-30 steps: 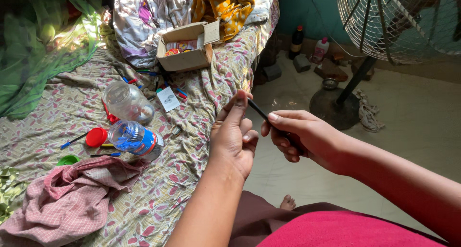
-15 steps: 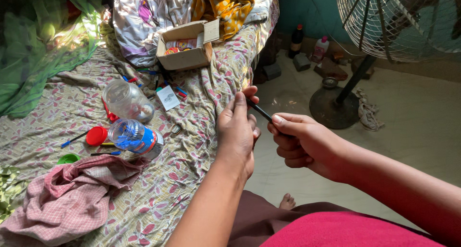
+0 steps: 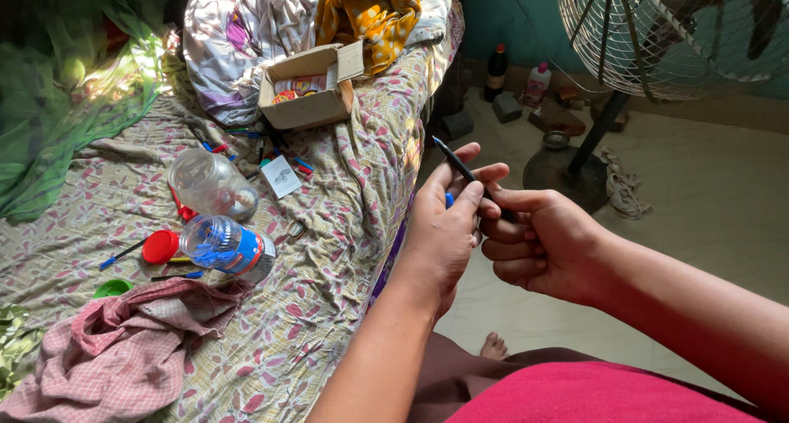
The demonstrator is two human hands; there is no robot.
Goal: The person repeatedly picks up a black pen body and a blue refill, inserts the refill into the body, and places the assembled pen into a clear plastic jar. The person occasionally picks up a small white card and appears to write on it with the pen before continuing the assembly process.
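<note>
Jars (image 3: 215, 217) lie at left on the bedsheet (image 3: 329, 308). Centre frame, my left hand (image 3: 444, 234) and right hand (image 3: 542, 242) both pinch a thin black pen (image 3: 460, 166) — light, stiff, probably best gripped mid-barrel — tip pointing up-left.

Floral-sheeted bed (image 3: 329, 308), pale floor (image 3: 723, 201), teal wall (image 3: 509, 20), standing fan (image 3: 657, 28)
</note>
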